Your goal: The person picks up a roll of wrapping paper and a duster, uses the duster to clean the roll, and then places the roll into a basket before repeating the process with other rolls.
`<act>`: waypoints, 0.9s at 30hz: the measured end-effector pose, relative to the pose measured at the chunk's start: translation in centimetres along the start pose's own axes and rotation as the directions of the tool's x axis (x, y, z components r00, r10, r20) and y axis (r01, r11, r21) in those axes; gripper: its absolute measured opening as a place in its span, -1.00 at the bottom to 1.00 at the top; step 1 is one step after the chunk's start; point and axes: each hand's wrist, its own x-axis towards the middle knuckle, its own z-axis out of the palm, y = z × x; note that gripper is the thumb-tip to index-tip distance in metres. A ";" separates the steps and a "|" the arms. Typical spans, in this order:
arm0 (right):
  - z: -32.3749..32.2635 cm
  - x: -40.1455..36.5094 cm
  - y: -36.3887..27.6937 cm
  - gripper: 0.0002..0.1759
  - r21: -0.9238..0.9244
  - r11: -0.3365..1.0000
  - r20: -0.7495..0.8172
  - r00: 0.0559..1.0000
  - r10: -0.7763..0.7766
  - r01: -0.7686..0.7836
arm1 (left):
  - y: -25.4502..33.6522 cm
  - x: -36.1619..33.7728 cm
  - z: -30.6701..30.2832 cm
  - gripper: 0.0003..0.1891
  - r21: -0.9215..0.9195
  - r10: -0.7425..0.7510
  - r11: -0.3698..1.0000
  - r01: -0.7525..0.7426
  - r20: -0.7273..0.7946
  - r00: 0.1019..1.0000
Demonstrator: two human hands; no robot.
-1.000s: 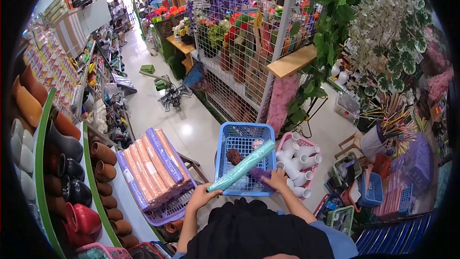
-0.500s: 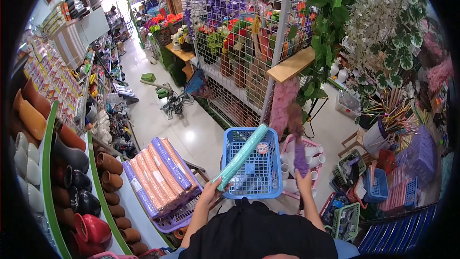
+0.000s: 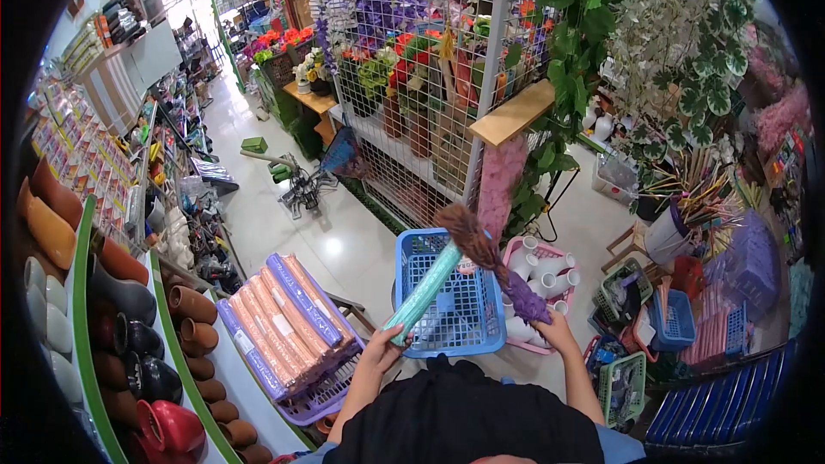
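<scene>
My left hand (image 3: 378, 349) is closed on the lower end of a mint-green, plastic-wrapped roll (image 3: 424, 299). The roll slants up over the blue plastic basket (image 3: 498, 331), whose slatted floor shows. Closed around the purple end of a fluffy duster (image 3: 477, 242) is my right hand (image 3: 554, 332). The duster's brown, feathery end points up and left, passing in front of the roll's upper end and hiding it. To the left, wrapped orange and purple rolls (image 3: 288, 318) lie stacked on a purple basket (image 3: 322, 408).
White vases (image 3: 543, 268) fill a pink basket just right of the blue one. Shelves of clay pots (image 3: 193, 301) stand at left. A wire grid rack (image 3: 430, 120) with artificial flowers rises ahead. Small baskets (image 3: 623, 382) and a blue slatted stack (image 3: 713, 399) sit at right.
The duster has swung left, from beside the basket to across the roll's upper end. My right hand has shifted slightly right and down. My left hand keeps its hold on the roll.
</scene>
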 end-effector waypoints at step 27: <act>-0.6 -2.5 -2.4 -0.69 0.113 0.992 0.052 0.998 0.044 -0.050 | 1.6 -1.4 6.8 -0.41 0.833 0.612 -0.421 -0.358 0.552 0.566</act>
